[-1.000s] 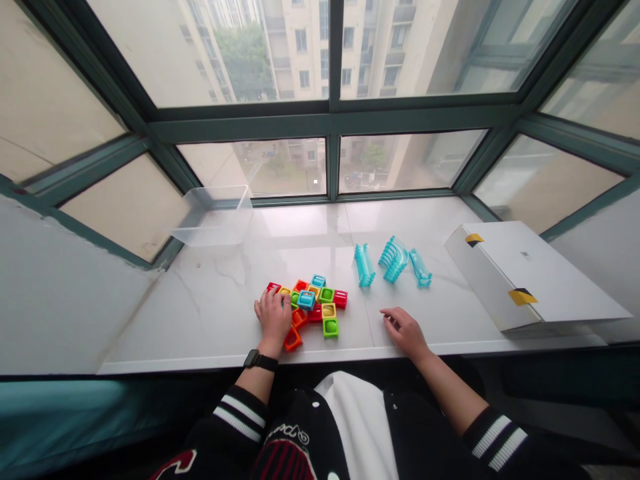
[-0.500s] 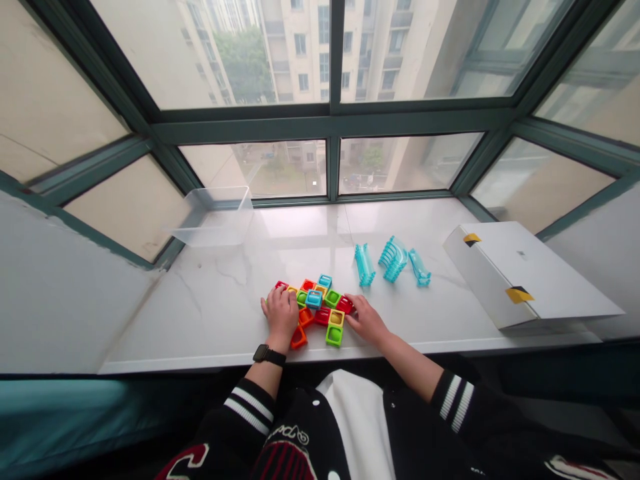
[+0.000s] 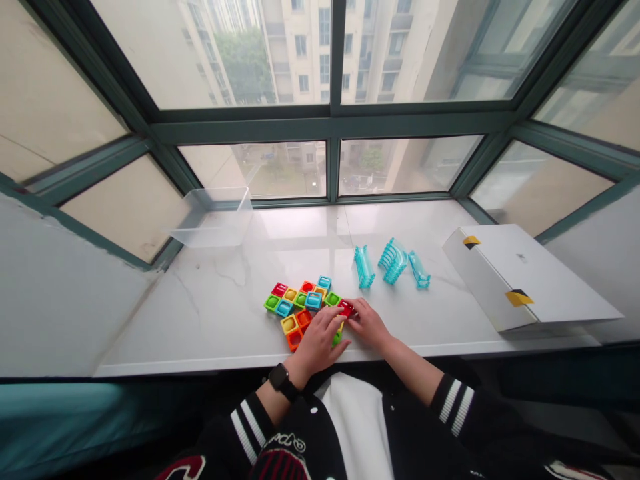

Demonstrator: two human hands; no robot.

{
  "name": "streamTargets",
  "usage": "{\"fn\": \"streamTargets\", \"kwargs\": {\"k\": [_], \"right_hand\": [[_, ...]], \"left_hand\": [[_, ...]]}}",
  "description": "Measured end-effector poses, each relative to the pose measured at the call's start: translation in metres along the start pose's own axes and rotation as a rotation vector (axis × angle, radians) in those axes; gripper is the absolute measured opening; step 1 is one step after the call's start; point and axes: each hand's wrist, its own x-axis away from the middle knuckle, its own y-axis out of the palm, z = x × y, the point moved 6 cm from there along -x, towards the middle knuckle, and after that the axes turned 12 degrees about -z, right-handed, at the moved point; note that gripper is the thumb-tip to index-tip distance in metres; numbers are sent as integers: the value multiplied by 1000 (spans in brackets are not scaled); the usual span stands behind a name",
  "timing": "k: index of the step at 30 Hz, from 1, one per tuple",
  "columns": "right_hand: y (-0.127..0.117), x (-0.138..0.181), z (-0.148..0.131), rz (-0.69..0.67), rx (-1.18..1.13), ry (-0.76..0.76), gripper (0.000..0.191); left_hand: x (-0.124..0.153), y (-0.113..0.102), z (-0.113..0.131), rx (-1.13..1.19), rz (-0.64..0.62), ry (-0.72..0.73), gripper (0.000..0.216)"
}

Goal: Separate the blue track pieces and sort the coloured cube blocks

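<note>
Colourful plastic blocks lie on the white sill in a loose cluster. At its right end is a red block [image 3: 346, 308], pinched at its right side between the thumb and fingers of my right hand [image 3: 369, 325]. My left hand [image 3: 320, 340], wearing a black watch, reaches over the near right blocks. Its fingers are stretched out towards the red block, thumb apart, and partly hide a green block [image 3: 337, 335]. Further left are another red block [image 3: 279, 289], a green block [image 3: 271, 303], a blue block [image 3: 313, 301] and an orange block [image 3: 294, 341].
Several clear turquoise track pieces [image 3: 393, 261] stand behind my right hand. A transparent plastic bin [image 3: 215, 233] sits at the back left. A white box [image 3: 525, 273] with yellow-and-black tabs is on the right. Window frames [image 3: 330, 123] border the marble-patterned sill [image 3: 200, 287].
My left hand has left the left-hand blocks and moved right, over the near right blocks, uncovering the left ones. My right hand stays at the red block.
</note>
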Motion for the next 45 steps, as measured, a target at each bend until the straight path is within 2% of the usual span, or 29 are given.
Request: {"fn": "streamTargets", "kwargs": {"k": [3, 5, 9, 14, 20, 26, 33, 38, 45], "right_hand": [[-2, 4, -5, 1, 12, -17, 54], [-3, 6, -7, 11, 24, -23, 55], [-4, 9, -7, 49, 38, -25, 58], [-6, 8, -5, 58, 38, -30, 60], [-7, 10, -4, 81, 58, -30, 57], [-7, 16, -4, 125, 84, -38, 58], [-25, 34, 13, 187, 59, 5, 54], [-32, 47, 24, 226, -12, 29, 53], [-31, 51, 23, 250, -40, 11, 51]], "left_hand": [[-10, 20, 4, -21, -52, -27, 70], [-12, 28, -2, -39, -69, -62, 75], [-11, 35, -12, -66, -80, -102, 73], [-10, 42, -12, -136, -112, -114, 72], [-12, 46, -9, -196, -138, -130, 74], [-11, 47, -12, -194, -110, -165, 76], [-10, 53, -18, -196, -106, -198, 76], [-11, 53, -17, -207, -105, -206, 70], [-11, 50, -19, -222, -88, -175, 64]]}}
